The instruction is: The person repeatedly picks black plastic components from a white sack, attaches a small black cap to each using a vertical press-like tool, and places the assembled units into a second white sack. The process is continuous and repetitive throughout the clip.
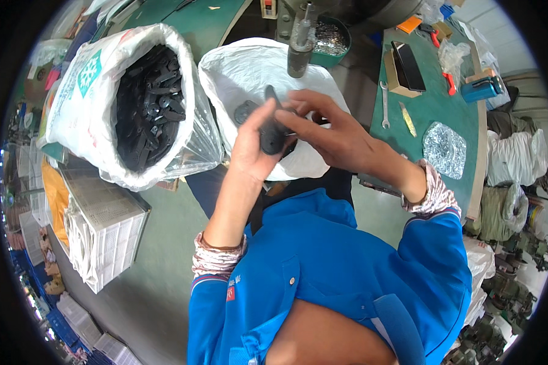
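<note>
Above the mouth of a white woven sack [216, 64], my two hands come together around a black plastic part [271, 140] with a rounded end. My left hand [251, 146] closes on it, thumb pointing up along its side. From the right, my right hand [332, 129] reaches over with bent fingers pressed against the same part; its fingertips are partly hidden. More dark pieces [245, 111] show inside the sack behind my left thumb. Left of it, another white sack [82, 115] lies open toward me, holding many black plastic parts [158, 100].
A metal machine spindle [301, 52] hangs over the sack's far side. Behind it sits a green bin [335, 59] of small metal pieces. The green table at right carries a phone [408, 66], a wrench [385, 104], a yellow knife [407, 118] and a plastic bag [444, 150].
</note>
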Tool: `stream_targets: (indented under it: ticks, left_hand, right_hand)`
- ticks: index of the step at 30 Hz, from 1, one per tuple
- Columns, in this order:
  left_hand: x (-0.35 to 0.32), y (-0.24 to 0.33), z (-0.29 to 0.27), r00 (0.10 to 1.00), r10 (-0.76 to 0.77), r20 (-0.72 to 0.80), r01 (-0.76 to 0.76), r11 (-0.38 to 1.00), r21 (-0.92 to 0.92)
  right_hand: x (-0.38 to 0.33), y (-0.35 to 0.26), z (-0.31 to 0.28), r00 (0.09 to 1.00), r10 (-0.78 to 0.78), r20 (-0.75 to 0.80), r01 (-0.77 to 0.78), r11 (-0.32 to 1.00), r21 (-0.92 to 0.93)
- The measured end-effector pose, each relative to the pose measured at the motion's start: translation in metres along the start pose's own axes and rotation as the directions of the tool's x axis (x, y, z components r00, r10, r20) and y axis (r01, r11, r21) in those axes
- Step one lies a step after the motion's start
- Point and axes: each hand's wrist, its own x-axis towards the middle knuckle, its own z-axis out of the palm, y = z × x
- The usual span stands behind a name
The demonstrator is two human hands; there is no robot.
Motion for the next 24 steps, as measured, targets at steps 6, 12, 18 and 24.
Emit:
stream_targets:
  ticks: [6, 12, 18, 24]
  left_hand:
    - [-0.005, -0.009, 0.003, 0.994, -0.01, 0.111, 0.015, 0.999, -0.048]
    - [-0.004, 0.0, -0.001, 0.982, 0.119, 0.147, -0.101, 0.988, -0.12]
    - [0.002, 0.002, 0.002, 0.975, 0.183, 0.126, -0.179, 0.983, -0.043]
    - [0.01, 0.009, -0.004, 0.976, 0.173, 0.129, -0.165, 0.984, -0.065]
  right_hand:
    - [0.023, 0.012, -0.033, 0.959, 0.162, -0.234, -0.17, 0.985, -0.017]
    - [0.06, 0.052, -0.066, 0.846, 0.468, -0.253, -0.306, 0.817, 0.488]
    - [0.119, 0.047, -0.104, 0.703, 0.693, 0.16, -0.623, 0.492, 0.608]
    - [0.054, 0.042, -0.052, 0.679, 0.69, 0.251, -0.591, 0.312, 0.744]
